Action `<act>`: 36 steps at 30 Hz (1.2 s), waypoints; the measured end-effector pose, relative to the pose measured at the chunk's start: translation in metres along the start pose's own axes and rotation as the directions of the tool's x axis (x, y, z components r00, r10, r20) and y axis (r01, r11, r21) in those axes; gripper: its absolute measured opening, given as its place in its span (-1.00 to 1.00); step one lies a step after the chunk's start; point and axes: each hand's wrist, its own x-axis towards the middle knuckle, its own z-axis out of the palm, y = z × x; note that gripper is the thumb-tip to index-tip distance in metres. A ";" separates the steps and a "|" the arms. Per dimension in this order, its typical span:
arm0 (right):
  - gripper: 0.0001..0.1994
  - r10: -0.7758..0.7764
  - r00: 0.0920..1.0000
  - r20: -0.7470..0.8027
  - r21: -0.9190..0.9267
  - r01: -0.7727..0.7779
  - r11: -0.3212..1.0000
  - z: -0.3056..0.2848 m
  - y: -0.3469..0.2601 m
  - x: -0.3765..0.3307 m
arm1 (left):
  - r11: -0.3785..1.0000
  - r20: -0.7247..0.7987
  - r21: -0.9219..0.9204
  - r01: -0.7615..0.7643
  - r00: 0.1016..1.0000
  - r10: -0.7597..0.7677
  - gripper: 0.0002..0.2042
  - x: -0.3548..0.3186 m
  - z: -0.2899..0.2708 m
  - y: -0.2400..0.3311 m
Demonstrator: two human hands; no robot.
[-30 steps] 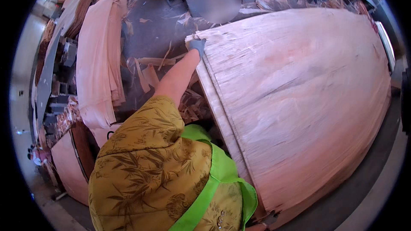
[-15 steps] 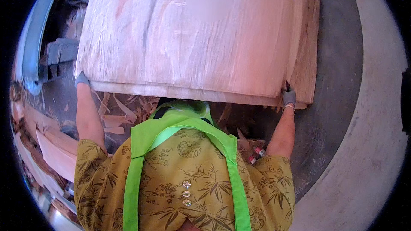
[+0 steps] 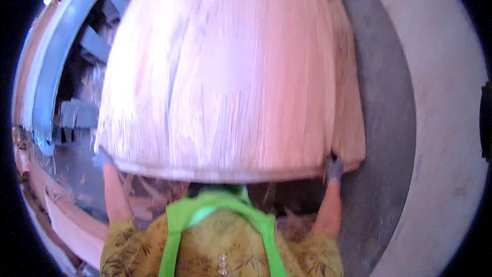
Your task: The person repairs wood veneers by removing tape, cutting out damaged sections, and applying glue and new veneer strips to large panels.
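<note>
A wide stack of pale pink wood veneer sheets [image 3: 287,87] lies in front of me, its near edge running across the view. My left hand [image 3: 104,158], in a grey glove, is closed on the near left corner of the top sheet. At the near edge on the right, my right hand [image 3: 333,166], also gloved in grey, grips the sheet with its fingers closed. A dark tip shows at the right hand's fingers, too blurred to name. Both arms reach forward. Beyond the right hand, lower sheets stick out past the top one.
A blue metal beam [image 3: 48,82] and grey blocks [image 3: 79,114] stand at the left among wood scraps. Long veneer pieces [image 3: 72,215] lie at the lower left. On the right, dark floor [image 3: 384,97] meets a paler concrete strip [image 3: 441,97].
The whole view has shifted, so the stack, both hands and the beam sit lower in the picture. Both hands keep their grip at the near edge.
</note>
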 end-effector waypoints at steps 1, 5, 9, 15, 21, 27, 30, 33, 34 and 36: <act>-0.58 0.176 0.984 0.033 0.003 -0.176 0.984 0.004 -0.018 -0.004 | 0.996 -0.014 -0.021 -0.090 0.996 0.089 -0.30 -0.032 -0.047 0.002; -0.48 0.093 0.993 -0.077 -0.355 -0.115 0.928 0.001 0.012 -0.047 | 0.527 -0.129 -0.238 -0.816 0.565 0.815 -0.30 -0.149 -0.050 0.031; -0.61 0.081 0.995 0.060 -0.456 -0.045 0.889 -0.013 -0.016 -0.041 | 0.150 0.327 -0.110 -0.983 0.107 0.939 -0.28 -0.291 -0.095 0.076; -0.64 -0.173 0.985 0.018 -0.344 0.168 0.924 -0.040 0.018 -0.090 | 0.044 0.392 -0.059 -0.997 0.018 0.920 -0.29 -0.326 -0.055 0.069; -0.65 0.190 0.979 -0.077 -0.254 -0.204 0.946 -0.048 0.117 -0.193 | 0.063 0.458 -0.011 -0.998 0.051 0.887 -0.29 -0.323 -0.055 0.062; -0.65 0.294 0.955 -0.049 -0.173 -0.298 0.939 -0.061 0.100 -0.245 | 0.071 0.534 0.004 -0.997 0.062 0.843 -0.28 -0.335 -0.073 0.068; -0.64 0.290 0.957 -0.023 -0.147 -0.290 0.946 -0.063 0.101 -0.253 | 0.063 0.525 0.027 -0.998 0.068 0.848 -0.30 -0.330 -0.066 0.066; -0.64 0.292 0.956 -0.019 -0.138 -0.291 0.947 -0.066 0.107 -0.259 | 0.057 0.535 0.039 -0.998 0.069 0.842 -0.30 -0.333 -0.065 0.067; -0.64 0.291 0.957 -0.021 -0.135 -0.291 0.947 -0.067 0.109 -0.259 | 0.061 0.540 0.027 -0.998 0.066 0.839 -0.30 -0.334 -0.068 0.069; -0.64 0.291 0.957 -0.016 -0.135 -0.290 0.947 -0.067 0.113 -0.263 | 0.070 0.550 0.003 -0.998 0.060 0.833 -0.29 -0.337 -0.074 0.071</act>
